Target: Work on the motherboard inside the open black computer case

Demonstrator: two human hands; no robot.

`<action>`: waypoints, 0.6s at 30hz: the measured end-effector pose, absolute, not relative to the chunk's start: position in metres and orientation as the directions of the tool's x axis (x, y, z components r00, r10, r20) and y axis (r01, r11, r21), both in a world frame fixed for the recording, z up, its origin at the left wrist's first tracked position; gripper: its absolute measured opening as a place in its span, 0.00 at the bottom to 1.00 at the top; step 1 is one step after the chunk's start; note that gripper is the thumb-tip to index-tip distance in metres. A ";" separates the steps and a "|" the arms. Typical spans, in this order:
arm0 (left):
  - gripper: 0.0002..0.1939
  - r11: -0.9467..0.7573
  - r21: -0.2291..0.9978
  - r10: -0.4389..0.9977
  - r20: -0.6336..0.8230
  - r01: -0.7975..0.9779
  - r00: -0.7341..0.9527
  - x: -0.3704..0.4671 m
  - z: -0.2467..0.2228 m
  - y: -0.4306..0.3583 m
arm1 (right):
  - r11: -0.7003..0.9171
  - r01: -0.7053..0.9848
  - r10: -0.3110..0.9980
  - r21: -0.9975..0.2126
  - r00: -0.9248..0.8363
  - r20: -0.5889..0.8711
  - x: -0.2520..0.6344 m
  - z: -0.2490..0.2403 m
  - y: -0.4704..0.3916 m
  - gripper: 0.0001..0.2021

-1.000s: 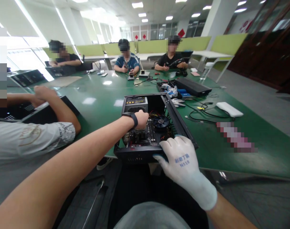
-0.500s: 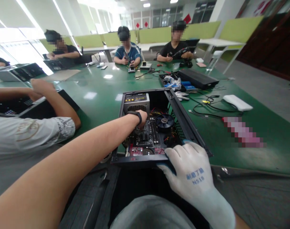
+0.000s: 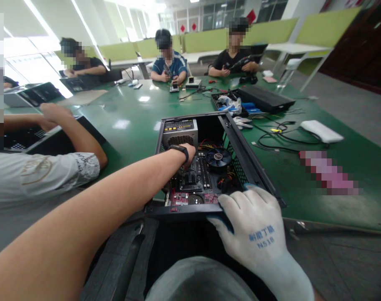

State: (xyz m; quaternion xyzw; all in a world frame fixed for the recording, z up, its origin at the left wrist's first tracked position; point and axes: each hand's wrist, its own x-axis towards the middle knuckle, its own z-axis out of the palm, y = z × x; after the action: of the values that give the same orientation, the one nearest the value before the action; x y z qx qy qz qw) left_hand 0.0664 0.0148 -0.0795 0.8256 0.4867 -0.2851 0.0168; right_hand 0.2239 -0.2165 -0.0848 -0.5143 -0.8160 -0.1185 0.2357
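An open black computer case [image 3: 252,165] lies in front of me, its near edge at the table's front edge. Inside are a power supply [image 3: 180,133], a motherboard [image 3: 195,173], a round black fan [image 3: 219,158] and a red circuit board [image 3: 180,198]. My bare left hand [image 3: 189,153], with a black wristband, reaches down into the case beside the power supply, over the motherboard; its fingertips are mostly hidden. My right hand [image 3: 253,221], in a white work glove, grips the near right rim of the case, fingers over the top and thumb below.
On the green table [image 3: 130,142] lie black cables [image 3: 265,138], a white pouch [image 3: 322,131], a blurred pink item [image 3: 328,172] and a black box [image 3: 267,100] beside gloves [image 3: 229,105]. A co-worker's arm [image 3: 80,133] is at another case on the left. Several people sit across.
The view has shifted slightly, so most things sit a little further right. My left hand stays inside the case and my right hand keeps its grip on the rim.
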 end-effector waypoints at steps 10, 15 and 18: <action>0.29 -0.514 -0.253 0.799 -0.489 0.819 0.351 0.068 -0.075 0.012 | 0.446 0.894 0.784 -0.049 -0.363 0.504 0.223 -0.086 -0.216 0.13; 0.30 -0.515 -0.244 0.799 -0.485 0.822 0.356 0.068 -0.076 0.012 | 0.444 0.894 0.785 -0.055 -0.358 0.506 0.223 -0.086 -0.215 0.13; 0.30 -0.511 -0.234 0.797 -0.489 0.827 0.354 0.069 -0.075 0.012 | 0.441 0.896 0.786 -0.053 -0.358 0.503 0.224 -0.085 -0.215 0.12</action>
State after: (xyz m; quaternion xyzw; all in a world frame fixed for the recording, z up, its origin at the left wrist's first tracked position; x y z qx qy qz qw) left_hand 0.0688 0.0115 -0.0746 0.8225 0.4935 -0.2814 0.0264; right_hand 0.2236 -0.2153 -0.0855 -0.5155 -0.8158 -0.1163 0.2351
